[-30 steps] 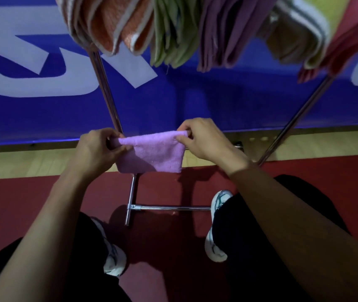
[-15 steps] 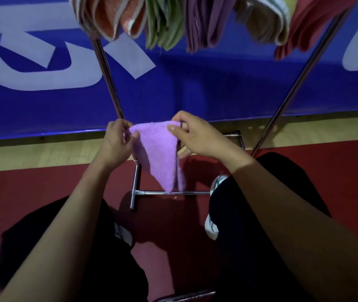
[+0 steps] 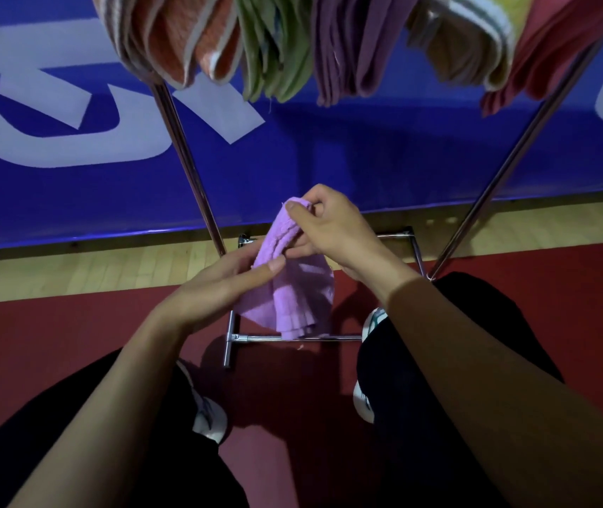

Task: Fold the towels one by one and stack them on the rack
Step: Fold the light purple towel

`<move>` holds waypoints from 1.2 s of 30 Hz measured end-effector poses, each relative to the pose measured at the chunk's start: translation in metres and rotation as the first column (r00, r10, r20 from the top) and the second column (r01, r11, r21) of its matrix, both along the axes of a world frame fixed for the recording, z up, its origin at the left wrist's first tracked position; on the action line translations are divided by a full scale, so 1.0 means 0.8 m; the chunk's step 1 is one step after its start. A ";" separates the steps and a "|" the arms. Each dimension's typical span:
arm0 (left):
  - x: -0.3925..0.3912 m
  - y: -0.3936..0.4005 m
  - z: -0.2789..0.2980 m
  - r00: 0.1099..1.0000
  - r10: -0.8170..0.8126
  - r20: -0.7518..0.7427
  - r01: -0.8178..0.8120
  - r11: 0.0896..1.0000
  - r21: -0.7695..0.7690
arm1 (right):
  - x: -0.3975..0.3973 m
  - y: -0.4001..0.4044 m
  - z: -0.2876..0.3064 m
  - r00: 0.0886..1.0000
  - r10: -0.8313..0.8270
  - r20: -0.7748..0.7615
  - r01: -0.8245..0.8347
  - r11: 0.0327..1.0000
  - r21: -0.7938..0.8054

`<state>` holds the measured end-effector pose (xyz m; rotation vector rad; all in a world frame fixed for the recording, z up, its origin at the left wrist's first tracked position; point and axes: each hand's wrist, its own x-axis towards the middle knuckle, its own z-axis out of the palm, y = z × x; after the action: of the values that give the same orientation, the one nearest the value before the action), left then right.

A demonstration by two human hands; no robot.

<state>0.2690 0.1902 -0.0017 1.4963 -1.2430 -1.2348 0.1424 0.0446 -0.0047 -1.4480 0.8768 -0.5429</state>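
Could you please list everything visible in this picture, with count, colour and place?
small towel: one, light purple, held in mid-air above the rack's base
hung towels: several, orange, green, purple, cream-striped and red, draped along the top edge
rack: one, silver metal, two slanted poles and floor bars, centre
banner: one, blue with white lettering, behind the rack
floor: wood strip by the banner, red surface nearer
shoes: two, white, either side of the base
trousers: black, bottom of the picture
left hand: one, thumb and fingers holding the towel's middle
right hand: one, pinching the towel's upper end
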 end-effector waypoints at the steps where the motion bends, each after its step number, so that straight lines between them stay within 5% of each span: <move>1: -0.002 -0.004 -0.001 0.996 0.029 0.081 -0.029 1.000 0.000 | 0.003 -0.001 0.000 1.000 0.006 -0.019 -0.006 1.000 -0.016; 5: -0.007 -0.027 -0.023 0.923 0.233 0.305 -0.226 0.972 -0.059 | 0.019 -0.007 -0.009 0.990 0.053 -0.128 -0.070 0.988 -0.134; 8: -0.005 -0.042 -0.029 0.897 0.319 0.306 -0.316 0.947 -0.064 | 0.024 -0.013 -0.008 0.992 0.112 -0.064 -0.118 0.988 -0.097; 11: 0.004 -0.049 -0.027 0.897 0.344 0.277 -0.359 0.933 0.004 | 0.012 -0.028 -0.005 0.990 0.093 -0.107 -0.123 0.940 -0.319; 14: 0.003 -0.051 -0.015 0.914 0.252 0.318 -0.253 0.967 -0.040 | -0.012 -0.050 -0.004 0.969 0.057 -0.240 -0.201 0.743 -0.638; 18: -0.003 -0.050 0.001 0.936 0.214 0.280 -0.198 0.976 -0.087 | -0.036 -0.052 0.007 0.891 0.268 -0.366 -0.409 0.822 -0.396; 23: -0.015 -0.050 0.012 0.931 0.284 0.227 -0.254 0.955 -0.154 | -0.062 -0.046 0.017 0.826 0.364 -0.430 -0.507 0.813 -0.286; 30: -0.050 -0.060 0.021 0.810 0.347 0.473 -0.223 0.928 -0.298 | -0.101 -0.030 0.036 0.906 0.218 -0.363 -0.371 0.820 -0.435; 36: -0.122 -0.085 0.039 0.893 0.224 0.390 -0.081 0.933 -0.350 | -0.160 -0.025 0.079 0.932 0.120 -0.342 -0.307 0.761 -0.571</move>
<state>0.1712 0.1224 0.0298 1.6232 -1.4895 -0.5706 0.0145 0.0246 0.0581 -2.2528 0.7664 -0.4683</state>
